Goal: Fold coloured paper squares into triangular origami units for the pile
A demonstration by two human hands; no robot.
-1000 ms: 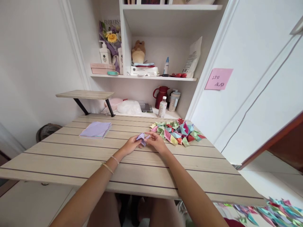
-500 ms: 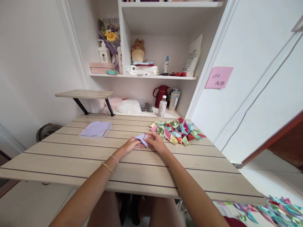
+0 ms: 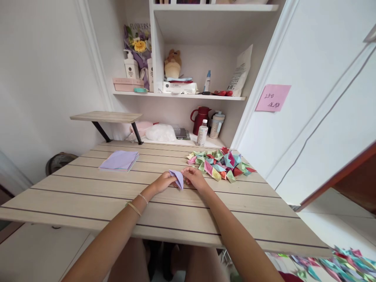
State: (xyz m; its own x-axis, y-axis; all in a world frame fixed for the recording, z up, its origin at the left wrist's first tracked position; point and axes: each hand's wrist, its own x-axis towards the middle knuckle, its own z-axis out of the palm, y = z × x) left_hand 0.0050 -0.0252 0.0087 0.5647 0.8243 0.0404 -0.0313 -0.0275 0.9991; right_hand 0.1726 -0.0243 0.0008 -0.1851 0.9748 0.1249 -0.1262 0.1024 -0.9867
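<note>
Both hands meet over the middle of the wooden table (image 3: 88, 196). My left hand (image 3: 163, 181) and my right hand (image 3: 195, 178) pinch a small purple folded paper piece (image 3: 178, 177) between them, just above the tabletop. The piece now looks like a narrow triangle pointing down. To the right of my right hand lies a pile of several folded paper triangles (image 3: 221, 163) in green, pink, blue and red. A stack of purple paper sheets (image 3: 120, 161) lies to the far left of my hands.
A shelf unit behind the table holds a red jug (image 3: 200, 119), a small bottle (image 3: 202, 133), a white cup (image 3: 216, 123) and a plastic bag (image 3: 160, 133). A pink note (image 3: 273, 98) sticks on the right wall. More folded pieces (image 3: 337, 262) lie low at the right.
The purple piece has been folded tighter, from a spread shape to a narrow triangle. Both hands stayed in place, fingers shifting slightly around the paper.
</note>
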